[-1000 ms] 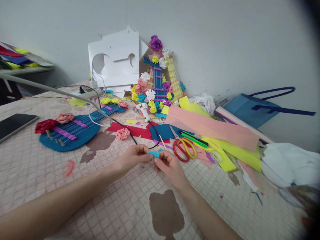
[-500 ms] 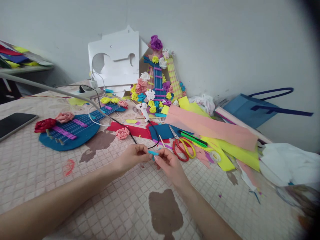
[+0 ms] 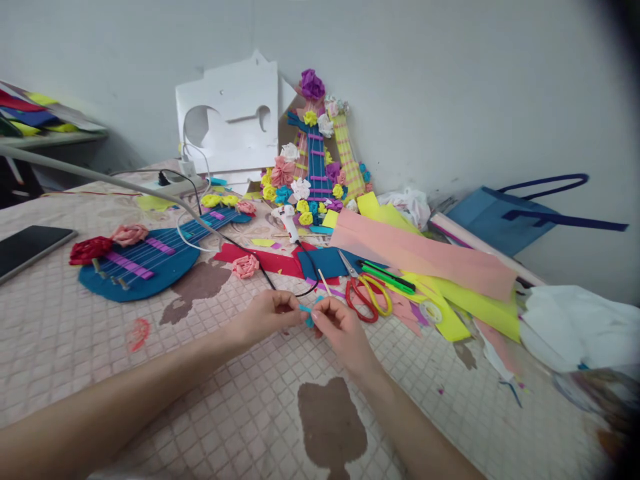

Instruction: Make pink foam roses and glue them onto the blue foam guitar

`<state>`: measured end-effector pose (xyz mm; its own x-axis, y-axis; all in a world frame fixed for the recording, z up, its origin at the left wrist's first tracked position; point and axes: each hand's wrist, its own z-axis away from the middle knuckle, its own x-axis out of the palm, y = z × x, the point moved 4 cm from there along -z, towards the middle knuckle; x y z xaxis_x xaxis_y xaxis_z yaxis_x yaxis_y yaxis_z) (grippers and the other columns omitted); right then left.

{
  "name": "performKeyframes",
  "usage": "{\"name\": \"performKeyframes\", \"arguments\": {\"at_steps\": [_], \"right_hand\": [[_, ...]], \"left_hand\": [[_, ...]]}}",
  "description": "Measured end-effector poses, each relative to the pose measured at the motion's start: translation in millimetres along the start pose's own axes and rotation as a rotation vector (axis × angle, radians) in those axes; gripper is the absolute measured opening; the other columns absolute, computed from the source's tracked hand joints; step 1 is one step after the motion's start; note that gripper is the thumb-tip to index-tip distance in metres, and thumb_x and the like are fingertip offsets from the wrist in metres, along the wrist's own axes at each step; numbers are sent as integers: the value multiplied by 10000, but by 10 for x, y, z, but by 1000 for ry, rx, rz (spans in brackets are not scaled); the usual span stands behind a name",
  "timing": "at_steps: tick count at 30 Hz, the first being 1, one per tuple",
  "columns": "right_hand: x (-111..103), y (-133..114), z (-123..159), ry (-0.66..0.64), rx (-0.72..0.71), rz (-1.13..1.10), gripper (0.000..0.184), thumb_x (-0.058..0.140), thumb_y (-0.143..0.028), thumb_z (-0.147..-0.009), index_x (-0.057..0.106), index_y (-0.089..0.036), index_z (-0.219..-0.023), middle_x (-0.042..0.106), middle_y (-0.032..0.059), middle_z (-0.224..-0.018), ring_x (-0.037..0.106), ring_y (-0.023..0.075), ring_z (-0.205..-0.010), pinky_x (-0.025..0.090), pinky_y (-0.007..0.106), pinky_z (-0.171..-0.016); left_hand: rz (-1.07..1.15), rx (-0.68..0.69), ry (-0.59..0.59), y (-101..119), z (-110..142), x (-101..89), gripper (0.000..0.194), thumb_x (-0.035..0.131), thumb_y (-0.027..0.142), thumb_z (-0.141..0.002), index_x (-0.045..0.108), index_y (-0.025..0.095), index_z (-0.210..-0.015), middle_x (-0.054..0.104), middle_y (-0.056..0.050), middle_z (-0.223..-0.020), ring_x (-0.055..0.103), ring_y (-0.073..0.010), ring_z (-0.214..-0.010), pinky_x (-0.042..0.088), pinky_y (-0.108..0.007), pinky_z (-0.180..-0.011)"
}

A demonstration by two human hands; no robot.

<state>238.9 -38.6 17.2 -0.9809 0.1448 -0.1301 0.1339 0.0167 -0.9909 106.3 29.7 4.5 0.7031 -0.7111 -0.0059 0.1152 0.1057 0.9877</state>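
Observation:
A small piece of blue crepe paper (image 3: 306,310) is pinched between my two hands above the table. My left hand (image 3: 270,313) is closed on its left end, and my right hand (image 3: 340,327) grips the other end; fingers hide most of it. Just beyond lie red-and-yellow-handled scissors (image 3: 367,297) and a thin white stick (image 3: 325,283). A pink paper rose (image 3: 245,267) rests to the left of them. Farther left lies a blue paper guitar (image 3: 145,267) with purple strips, strings and a red rose (image 3: 90,251).
A white glue gun (image 3: 286,223) stands behind my hands, its black cord running forward. Pink paper (image 3: 425,253), a green cutter (image 3: 387,277) and a tape roll (image 3: 430,312) lie to the right. A phone (image 3: 33,248) is far left. Flowered guitars (image 3: 316,160) lean on the wall.
The blue paper has turned and shifted slightly between my fingers, with more of it showing behind and below my right fingertips. Both hands stay in nearly the same place.

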Motion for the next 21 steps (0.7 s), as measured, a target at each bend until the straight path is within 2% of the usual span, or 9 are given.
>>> {"name": "performKeyframes", "arguments": {"at_steps": [4, 9, 14, 21], "right_hand": [[3, 27, -2, -3, 6, -12, 149, 557, -299, -815, 538, -183, -723, 507, -33, -625, 455, 106, -554, 361, 237, -530], [15, 46, -5, -9, 32, -69, 169, 573, -319, -813, 536, -183, -719, 514, -32, -633, 459, 100, -551, 373, 234, -530], [17, 32, 1, -2, 46, -111, 187, 587, -340, -801, 531, -189, -706, 513, -33, -607, 474, 108, -551, 387, 238, -528], [20, 50, -5, -9, 35, -130, 214, 610, -369, -799, 543, -187, -709, 517, -36, -601, 484, 103, -533, 395, 232, -516]], "left_hand": [[42, 29, 15, 34, 8, -5, 295, 698, 397, -703, 600, 127, -769, 590, -2, -661, 510, -105, -604, 389, -233, -568], [89, 15, 28, 55, 21, 2, 293, 709, 397, -694, 596, 127, -723, 589, -2, -649, 523, -111, -613, 404, -238, -589], [118, -22, 106, 58, 25, -9, 372, 592, 503, -778, 589, 139, -704, 612, -14, -683, 567, -132, -654, 452, -265, -653], [14, 25, -1, 56, 18, 5, 315, 705, 420, -696, 574, 134, -710, 589, 0, -631, 527, -117, -600, 387, -230, -557]]}}
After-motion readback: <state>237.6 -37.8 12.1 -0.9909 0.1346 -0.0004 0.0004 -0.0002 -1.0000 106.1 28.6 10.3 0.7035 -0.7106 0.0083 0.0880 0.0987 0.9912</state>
